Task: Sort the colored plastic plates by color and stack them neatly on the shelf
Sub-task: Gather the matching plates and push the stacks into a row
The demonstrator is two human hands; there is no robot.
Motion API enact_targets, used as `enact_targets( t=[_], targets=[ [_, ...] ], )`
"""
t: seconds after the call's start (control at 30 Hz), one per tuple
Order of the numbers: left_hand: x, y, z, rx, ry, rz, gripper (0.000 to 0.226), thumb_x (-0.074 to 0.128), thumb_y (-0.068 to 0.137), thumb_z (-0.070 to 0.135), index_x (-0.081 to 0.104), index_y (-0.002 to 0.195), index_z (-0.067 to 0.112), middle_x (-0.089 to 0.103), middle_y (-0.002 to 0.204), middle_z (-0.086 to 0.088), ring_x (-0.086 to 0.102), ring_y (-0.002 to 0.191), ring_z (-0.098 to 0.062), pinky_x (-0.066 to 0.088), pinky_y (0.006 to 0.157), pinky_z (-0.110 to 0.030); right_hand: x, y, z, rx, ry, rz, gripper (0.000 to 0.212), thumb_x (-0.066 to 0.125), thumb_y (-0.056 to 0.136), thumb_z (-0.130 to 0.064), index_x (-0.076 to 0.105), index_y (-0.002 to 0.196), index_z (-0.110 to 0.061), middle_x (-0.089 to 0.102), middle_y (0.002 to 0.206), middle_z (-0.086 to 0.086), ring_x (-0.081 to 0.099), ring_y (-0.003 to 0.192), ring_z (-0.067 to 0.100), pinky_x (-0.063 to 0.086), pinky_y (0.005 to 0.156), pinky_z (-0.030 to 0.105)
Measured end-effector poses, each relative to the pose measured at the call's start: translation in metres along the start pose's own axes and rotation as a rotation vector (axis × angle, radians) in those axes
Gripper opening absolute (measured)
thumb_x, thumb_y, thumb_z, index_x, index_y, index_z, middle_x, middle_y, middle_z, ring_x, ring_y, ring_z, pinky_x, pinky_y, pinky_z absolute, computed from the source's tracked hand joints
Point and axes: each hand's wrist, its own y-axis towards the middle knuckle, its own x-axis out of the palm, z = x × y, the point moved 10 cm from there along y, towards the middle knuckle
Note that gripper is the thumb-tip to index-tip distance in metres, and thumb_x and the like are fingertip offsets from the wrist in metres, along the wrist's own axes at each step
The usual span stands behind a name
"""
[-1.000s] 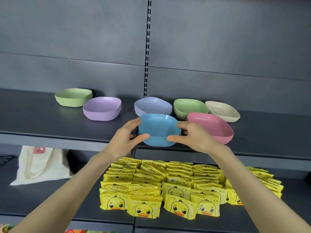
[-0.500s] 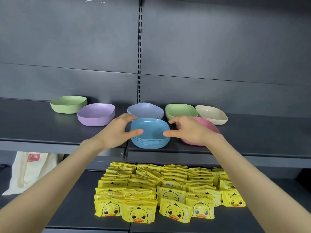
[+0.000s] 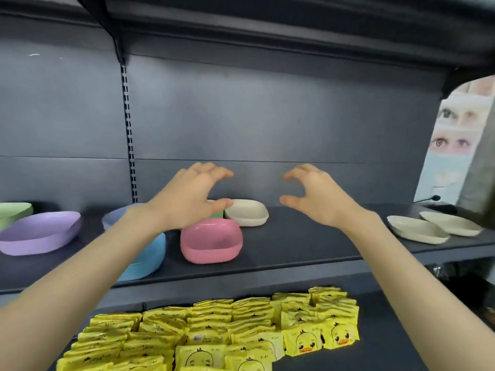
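On the dark shelf (image 3: 308, 253) stand plate stacks: pink (image 3: 211, 241), blue (image 3: 146, 261) partly under my left forearm, purple (image 3: 40, 232), lavender-blue (image 3: 112, 218), green (image 3: 13, 211) at far left, and a cream plate (image 3: 247, 211). Another green one is mostly hidden behind my left hand. Two more cream plates (image 3: 417, 228) (image 3: 451, 223) lie at the far right. My left hand (image 3: 192, 195) and right hand (image 3: 316, 195) hover in the air above the shelf, palms facing each other, fingers loosely curved, holding nothing.
Several yellow duck-print packets (image 3: 214, 328) cover the lower shelf. A slotted upright (image 3: 130, 135) splits the grey back panel. An upper shelf (image 3: 267, 28) overhangs. At the right end stands a poster with eyes (image 3: 452, 135).
Both hands let go of the blue stack and rose above the shelf. The view swung right and up, bringing two more cream plates into sight.
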Motion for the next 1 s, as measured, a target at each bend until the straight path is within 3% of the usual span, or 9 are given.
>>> enact_targets(
  t=[0.27,0.47,1.0],
  targets=[
    [0.077,0.044,0.167,0.065,-0.01,-0.035,0.052,0.052,0.089,0.048,0.039,0.137,0.031,0.045,0.134,0.01,0.037,0.126,-0.015,0.031,0.1,-0.032,-0.064,-0.09,0.157,0.117,-0.081,-0.03,0.048,0.058,0.091,-0.034,0.045,0.135,-0.018,0.036,0.142,-0.003,0.041,0.127,0.02,0.038,0.103,0.041],
    [0.118,0.104,0.252,0.137,-0.04,-0.067,0.053,0.051,0.09,0.046,0.038,0.138,0.028,0.047,0.134,0.008,0.037,0.124,-0.013,0.028,0.099,-0.029,-0.101,-0.114,0.254,0.182,-0.107,-0.047,0.047,0.058,0.091,-0.034,0.046,0.133,-0.018,0.036,0.142,-0.002,0.04,0.126,0.02,0.038,0.102,0.036],
    [0.291,0.301,0.356,0.228,-0.116,-0.133,0.053,0.049,0.092,0.046,0.036,0.14,0.028,0.048,0.133,0.008,0.038,0.124,-0.012,0.028,0.103,-0.029,-0.114,-0.065,0.522,0.31,-0.208,-0.103,0.047,0.057,0.091,-0.034,0.045,0.134,-0.018,0.038,0.141,0.0,0.042,0.126,0.022,0.038,0.101,0.037]
  ],
)
